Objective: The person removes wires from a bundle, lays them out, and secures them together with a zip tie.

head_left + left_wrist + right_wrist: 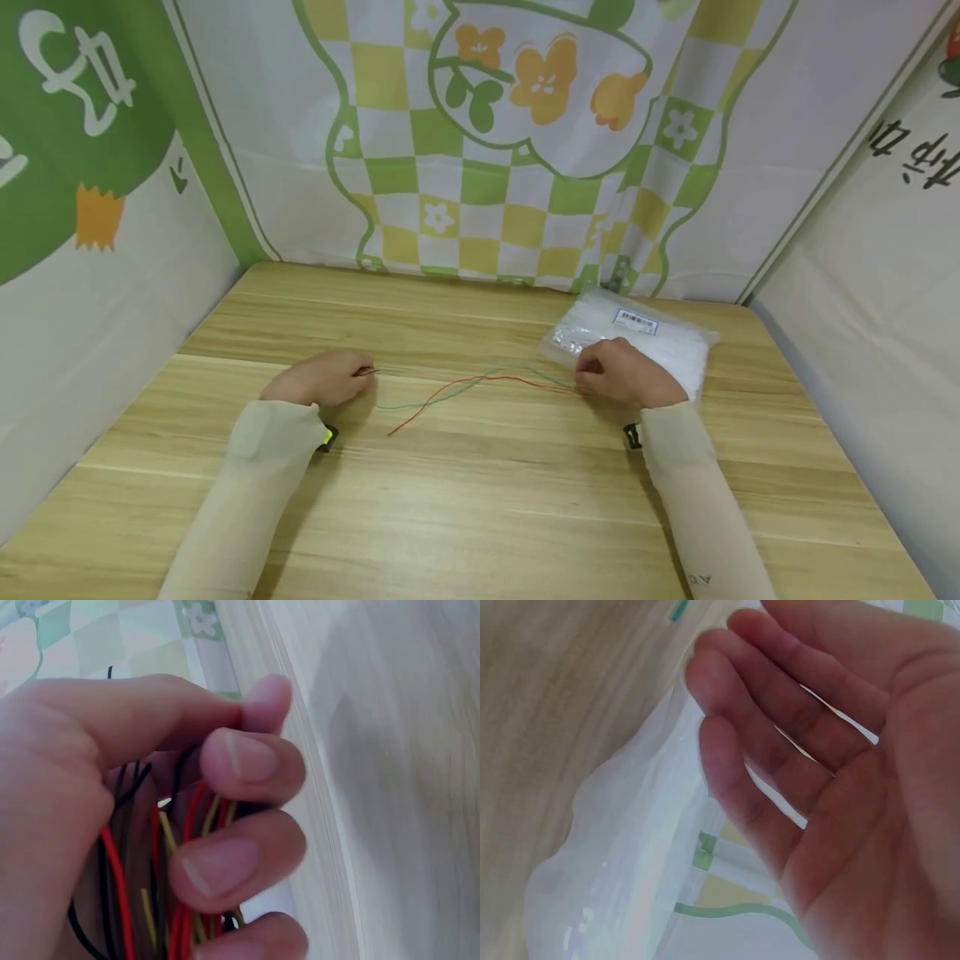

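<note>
My left hand (322, 377) curls round a bundle of thin red, black and yellow wires (118, 889), most of it hidden inside the fingers. Dark wire ends (366, 372) stick out at its fingertips in the head view. On the right, thumb and forefinger of my right hand (626, 372) pinch at the far ends of a red wire (450, 386) and a green wire (397, 407). These two cross each other between the hands, low over the table. In the right wrist view the other fingers (727, 750) bend loosely, and the pinch lies beyond the frame's top.
A clear plastic bag (675, 346) with white contents and a barcode label (636, 322) lies behind and partly under my right hand. The wooden table (465, 508) meets a patterned curtain (487, 200) at the back and fabric walls at both sides.
</note>
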Demonstrator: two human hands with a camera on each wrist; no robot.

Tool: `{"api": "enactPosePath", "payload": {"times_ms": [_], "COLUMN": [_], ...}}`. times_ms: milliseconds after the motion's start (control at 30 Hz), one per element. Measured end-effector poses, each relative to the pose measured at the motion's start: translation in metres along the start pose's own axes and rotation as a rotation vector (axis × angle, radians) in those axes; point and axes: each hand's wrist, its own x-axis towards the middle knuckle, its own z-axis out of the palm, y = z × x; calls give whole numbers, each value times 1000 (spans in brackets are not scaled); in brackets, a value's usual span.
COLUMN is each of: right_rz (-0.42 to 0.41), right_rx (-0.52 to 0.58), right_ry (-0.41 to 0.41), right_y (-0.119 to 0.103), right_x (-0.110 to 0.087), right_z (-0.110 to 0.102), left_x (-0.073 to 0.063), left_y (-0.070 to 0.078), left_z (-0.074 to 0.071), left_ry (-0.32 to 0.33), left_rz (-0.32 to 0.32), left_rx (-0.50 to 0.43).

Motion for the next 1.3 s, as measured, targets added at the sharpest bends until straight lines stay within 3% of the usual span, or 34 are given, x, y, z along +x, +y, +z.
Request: {"api": "enactPosePath", "payload": {"times_ms": [167, 400, 600, 867, 1067, 1300], "right_rz": [-50, -138, -208, -384, -413, -453], "right_rx": [15, 54, 109, 73, 61, 59], "right_ry": [48, 84, 81, 143, 147, 146], "right_y": [-1, -18, -37, -51, -62, -75], "right_x": [1, 2, 5, 11, 13, 17], "right_z": [0, -4, -4, 8, 13, 22], "left_x": [4, 10, 20, 32, 37, 46], "left_y": [11, 27, 46, 70, 83, 103], "left_z": [3, 8, 15, 23, 30, 35], "left_ry": [57, 127, 115, 116, 95, 123], "left_rz": [63, 117, 122, 163, 165, 196], "left_rx": [86, 126, 144, 176, 171, 219]}}
